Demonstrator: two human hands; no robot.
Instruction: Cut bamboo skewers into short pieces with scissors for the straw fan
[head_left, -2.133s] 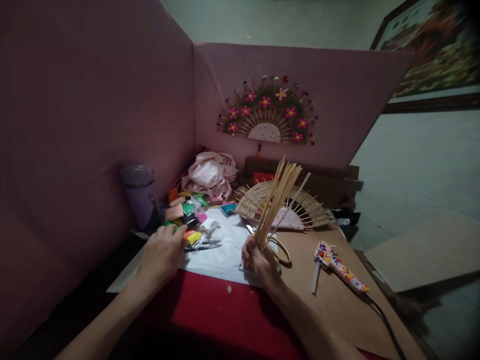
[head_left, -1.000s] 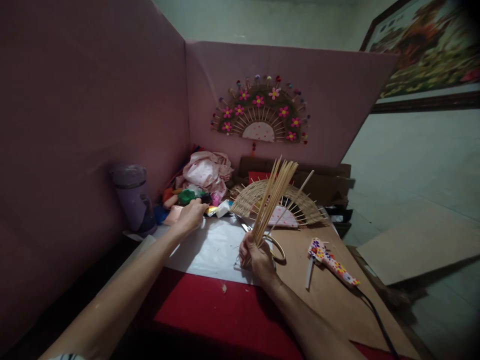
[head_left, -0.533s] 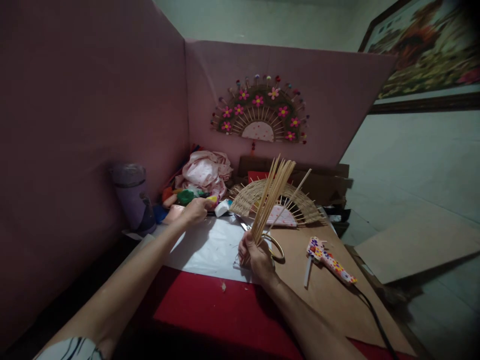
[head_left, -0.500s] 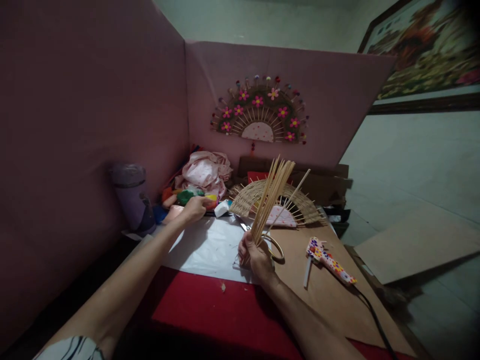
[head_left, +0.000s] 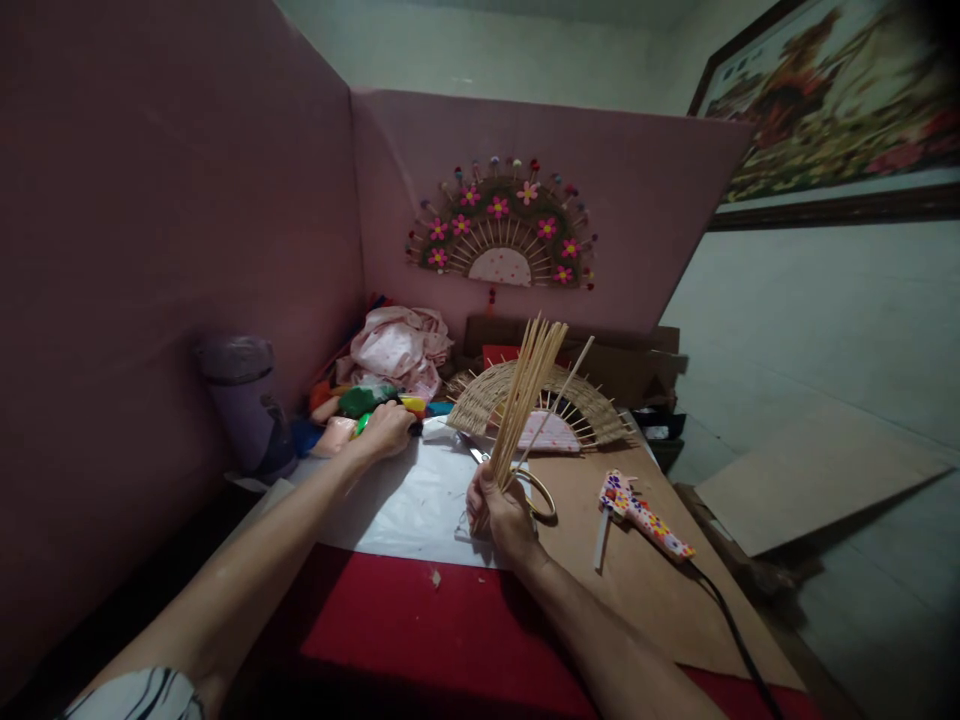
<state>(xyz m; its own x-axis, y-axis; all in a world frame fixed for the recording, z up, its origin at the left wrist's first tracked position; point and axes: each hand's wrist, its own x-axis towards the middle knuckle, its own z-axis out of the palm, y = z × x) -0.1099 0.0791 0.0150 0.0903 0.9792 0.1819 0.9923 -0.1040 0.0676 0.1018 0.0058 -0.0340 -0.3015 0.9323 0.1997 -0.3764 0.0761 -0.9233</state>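
right grip (head_left: pixel 504 515) is clamped around the lower end of the stick bundle (head_left: pixel 523 395), which rises slightly rightward at frame centre; if left grip (head_left: pixel 390 430), by the coloured packets (head_left: pixel 360 402), is closed, i cannot tell.

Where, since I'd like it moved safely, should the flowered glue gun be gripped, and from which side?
I'd take the slim handle at mid-length, from above: it lies on the brown board, stretching away from the wider head, and the black cord leaves its near end.
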